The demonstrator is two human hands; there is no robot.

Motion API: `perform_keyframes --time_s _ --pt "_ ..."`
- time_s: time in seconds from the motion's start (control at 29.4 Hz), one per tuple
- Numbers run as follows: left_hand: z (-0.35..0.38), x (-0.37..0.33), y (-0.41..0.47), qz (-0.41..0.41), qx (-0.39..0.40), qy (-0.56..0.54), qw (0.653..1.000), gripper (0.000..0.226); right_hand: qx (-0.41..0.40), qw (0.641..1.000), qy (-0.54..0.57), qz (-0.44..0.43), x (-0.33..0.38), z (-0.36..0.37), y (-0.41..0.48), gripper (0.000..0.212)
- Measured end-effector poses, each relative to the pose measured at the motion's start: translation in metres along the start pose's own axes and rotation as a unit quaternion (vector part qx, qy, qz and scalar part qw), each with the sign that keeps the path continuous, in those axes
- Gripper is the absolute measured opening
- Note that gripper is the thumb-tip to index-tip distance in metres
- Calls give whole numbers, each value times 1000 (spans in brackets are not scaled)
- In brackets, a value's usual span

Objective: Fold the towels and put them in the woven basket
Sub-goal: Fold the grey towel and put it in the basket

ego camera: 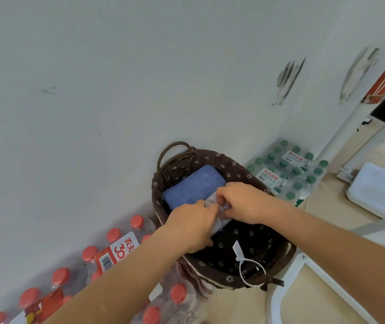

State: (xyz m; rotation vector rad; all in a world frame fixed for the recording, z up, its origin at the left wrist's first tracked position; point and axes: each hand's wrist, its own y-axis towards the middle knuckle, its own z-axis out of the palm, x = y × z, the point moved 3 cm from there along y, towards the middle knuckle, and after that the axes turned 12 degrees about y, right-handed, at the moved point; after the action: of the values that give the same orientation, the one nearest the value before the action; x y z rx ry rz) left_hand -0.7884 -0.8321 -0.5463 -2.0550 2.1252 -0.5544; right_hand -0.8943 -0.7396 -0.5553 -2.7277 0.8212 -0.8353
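A woven basket with a dark brown flowered liner stands on the floor against the wall. A folded blue towel lies inside at its far end. Beside it, a folded pale grey towel sits in the basket, mostly hidden by my hands. My left hand grips its near edge. My right hand pinches its top from the right. Both hands are down inside the basket.
Packs of red-capped water bottles lie left of the basket, and a pack of green-capped bottles lies to its right. A white tag on a cord hangs at the basket's near rim. A white box and white frame stand right.
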Motion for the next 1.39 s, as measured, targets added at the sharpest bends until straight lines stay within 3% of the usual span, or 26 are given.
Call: perform_keyframes --time_s 0.24,0.41,0.51,0.65,0.75,0.95,1.16,1.29,1.39 --pt "-2 -15 5 -18 24 26 999 52 -35 997 -57 -34 -2 8 5 13" --pt "-3 -10 9 -12 -12 8 1000 35 -50 991 -111 -46 -1 7 1 18" --pt "2 3 8 -19 -32 -25 999 14 -41 996 -70 -26 -1 5 -2 20" --pt "3 -2 4 -35 -44 17 998 20 6 1000 11 -6 -2 -6 -3 19" --pt "1 0 4 -37 -42 -18 998 15 8 998 65 8 0 -15 -13 23" --pt "-19 15 -22 -51 -153 -110 981 22 -121 978 168 23 15 -37 -47 16" --pt "-33 12 -76 -55 -272 -240 930 18 -236 953 190 26 50 -40 -89 13" --pt "-22 12 -125 -59 -313 -302 898 20 -312 922 230 30 82 -22 -126 14" --pt "-1 9 -154 -26 -314 -303 899 24 -367 877 306 51 102 7 -154 15"
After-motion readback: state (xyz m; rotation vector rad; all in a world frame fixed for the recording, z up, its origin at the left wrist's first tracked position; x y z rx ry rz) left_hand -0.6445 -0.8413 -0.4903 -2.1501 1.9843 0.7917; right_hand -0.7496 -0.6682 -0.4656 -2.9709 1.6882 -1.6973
